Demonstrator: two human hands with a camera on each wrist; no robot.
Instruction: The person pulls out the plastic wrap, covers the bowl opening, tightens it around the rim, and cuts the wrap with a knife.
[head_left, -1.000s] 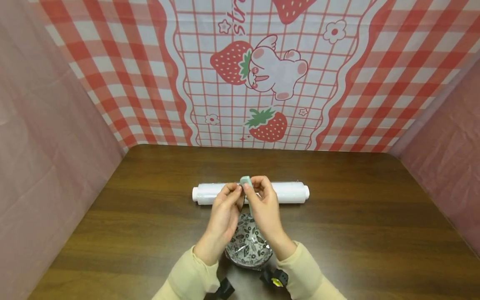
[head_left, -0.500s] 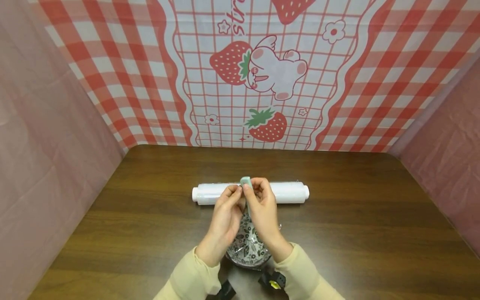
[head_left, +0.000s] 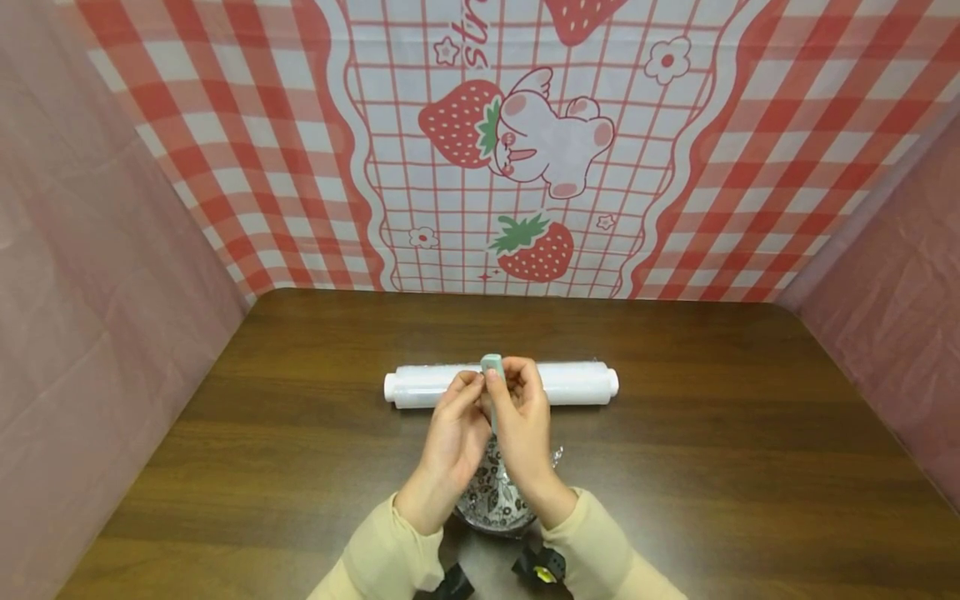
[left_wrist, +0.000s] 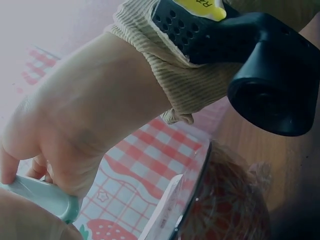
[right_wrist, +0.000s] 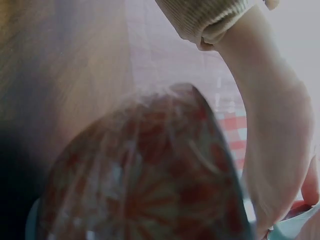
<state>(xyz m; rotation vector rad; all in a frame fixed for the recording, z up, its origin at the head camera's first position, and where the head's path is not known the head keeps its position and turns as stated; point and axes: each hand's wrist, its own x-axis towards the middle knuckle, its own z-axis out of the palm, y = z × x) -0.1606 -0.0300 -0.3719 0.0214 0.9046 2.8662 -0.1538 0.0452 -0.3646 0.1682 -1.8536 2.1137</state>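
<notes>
My right hand (head_left: 521,433) grips a slim mint-green tool (head_left: 492,363), thumb on its face and fingers curled behind; the tool's lower part runs down between the hands. My left hand (head_left: 453,437) pinches at the tool's left edge, thumb and fingertips drawn together. In the left wrist view the tool (left_wrist: 47,199) shows a smooth rounded end; its kind I cannot tell. Below both hands stands a patterned bowl (head_left: 491,500), partly hidden by them. Clear plastic film covers the bowl (right_wrist: 145,165), wrinkled over its red flower-patterned outside in the right wrist view.
A roll of cling film (head_left: 577,383) lies crosswise on the brown wooden table (head_left: 720,450), behind the hands. A crinkled film edge (head_left: 557,456) sticks out at the bowl's right. Checked strawberry cloth (head_left: 555,133) hangs at the back, with pink cloth (head_left: 90,275) at the sides.
Both hands have drawn slightly nearer to the person and closer together, with the mint-green tool still held. The crinkled film at the bowl's right has come into sight.
</notes>
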